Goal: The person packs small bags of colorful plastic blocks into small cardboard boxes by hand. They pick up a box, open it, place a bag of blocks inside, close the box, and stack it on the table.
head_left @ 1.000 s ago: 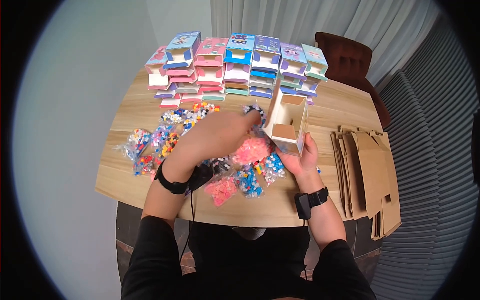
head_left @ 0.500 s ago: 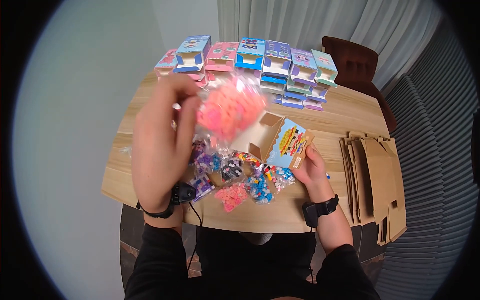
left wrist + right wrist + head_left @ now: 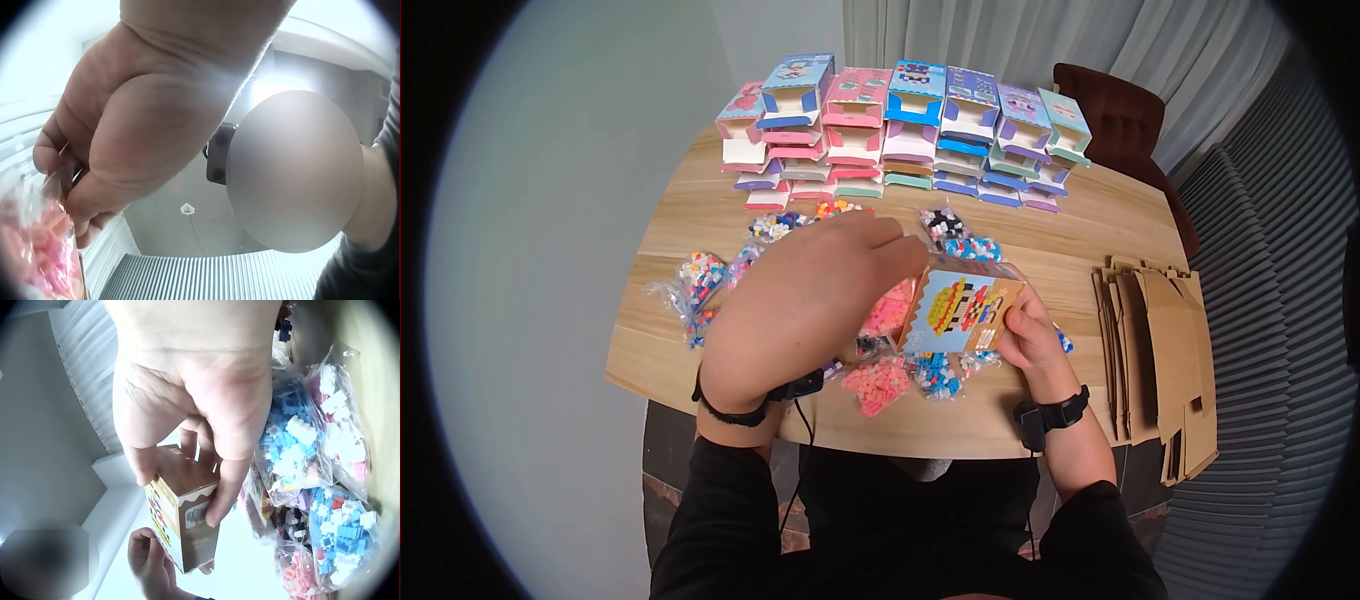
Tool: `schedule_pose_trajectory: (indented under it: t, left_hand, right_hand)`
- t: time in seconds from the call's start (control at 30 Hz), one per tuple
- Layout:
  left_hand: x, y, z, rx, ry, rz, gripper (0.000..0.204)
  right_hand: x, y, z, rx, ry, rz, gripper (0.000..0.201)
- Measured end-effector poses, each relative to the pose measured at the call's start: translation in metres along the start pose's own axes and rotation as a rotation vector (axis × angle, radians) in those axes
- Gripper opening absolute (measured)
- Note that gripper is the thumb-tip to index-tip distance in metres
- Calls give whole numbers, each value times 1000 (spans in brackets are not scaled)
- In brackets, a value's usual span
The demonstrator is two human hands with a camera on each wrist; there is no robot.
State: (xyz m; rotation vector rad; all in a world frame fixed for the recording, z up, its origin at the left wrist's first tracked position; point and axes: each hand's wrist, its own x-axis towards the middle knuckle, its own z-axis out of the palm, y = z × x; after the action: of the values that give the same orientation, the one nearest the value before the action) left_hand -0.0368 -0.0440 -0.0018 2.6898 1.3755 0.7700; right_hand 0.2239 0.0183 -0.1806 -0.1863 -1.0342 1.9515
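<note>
A person's left hand (image 3: 795,300) pinched a clear bag of pink pieces (image 3: 888,310), fingers clamped on its top, beside the open end of a small printed box (image 3: 962,312). The right hand (image 3: 1030,335) gripped the box's other end, fingers clamped around it, above the wooden surface (image 3: 1122,222). Other bags of bricks (image 3: 877,385) lay below; stacked open boxes (image 3: 916,98) stood behind, and flattened cardboard (image 3: 1168,340) lay at the right.

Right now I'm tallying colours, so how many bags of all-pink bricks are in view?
2: one bag in the left hand, beside the box; another bag near the table's front edge. The left hand may hide more.
</note>
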Motion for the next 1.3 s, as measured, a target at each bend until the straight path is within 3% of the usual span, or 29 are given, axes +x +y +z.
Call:
schedule_pose_trajectory:
  t: [0.2, 0.4, 0.6, 0.7, 0.8, 1.0, 1.1, 1.3]
  left_hand:
    - [5, 2, 10, -18, 50, 30, 26]
    - [12, -1, 9, -97, 281, 62, 19]
    - [12, 5, 12, -81, 134, 119, 36]
    - [13, 3, 13, -38, 96, 125, 43]
    - [13, 4, 13, -10, 196, 117, 45]
    - [10, 6, 13, -71, 161, -11, 49]
    - [11, 7, 12, -87, 169, 5, 49]
    - [12, 8, 10, -250, 231, -157, 40]
  right_hand:
    - [-2, 2, -1, 74, 26, 40, 75]
    - [2, -3, 5, 217, 129, 51, 75]
    - [1, -1, -4, 256, 61, 71, 71]
    - [2, 1, 0, 253, 134, 44, 69]
    - [1, 0, 0, 265, 101, 42, 70]
    - [2, 0, 7, 285, 118, 24, 68]
    - [3, -1, 9, 276, 106, 33, 69]
    - [4, -5, 13, 327, 53, 47, 73]
